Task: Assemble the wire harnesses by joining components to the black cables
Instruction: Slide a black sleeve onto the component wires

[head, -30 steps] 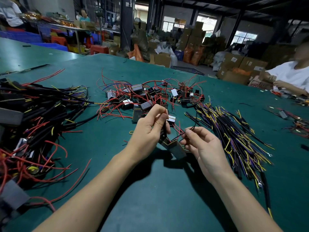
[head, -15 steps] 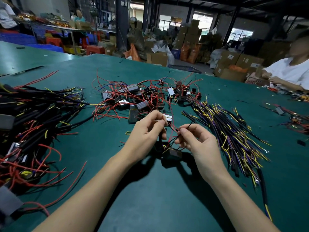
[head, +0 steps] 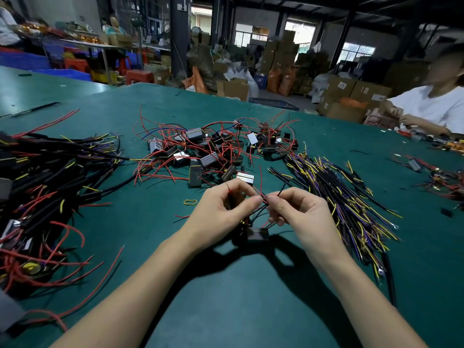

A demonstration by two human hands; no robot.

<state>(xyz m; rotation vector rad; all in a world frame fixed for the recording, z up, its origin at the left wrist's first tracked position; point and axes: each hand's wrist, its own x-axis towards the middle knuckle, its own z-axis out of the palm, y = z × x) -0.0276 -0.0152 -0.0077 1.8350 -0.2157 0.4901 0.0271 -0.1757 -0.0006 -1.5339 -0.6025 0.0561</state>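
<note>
Hands [head: 253,209] pinch red and black wires [head: 262,199] above component [head: 257,233].

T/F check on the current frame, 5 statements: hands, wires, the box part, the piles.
1. Both hands are up at the wires between them. True: the left hand and right hand each pinch thin wires, fingertips nearly meeting.
2. The small dark box-shaped component lies in the central heap. False: it hangs on its wires just below the two hands.
3. The bundle of black cables with yellow and purple wire ends lies right of the hands. True.
4. The yellow rubber band is on the right wrist. False: it lies on the green table mat, left of the left hand.
5. The central heap of boxes has blue leads only. False: mostly red leads.
</note>
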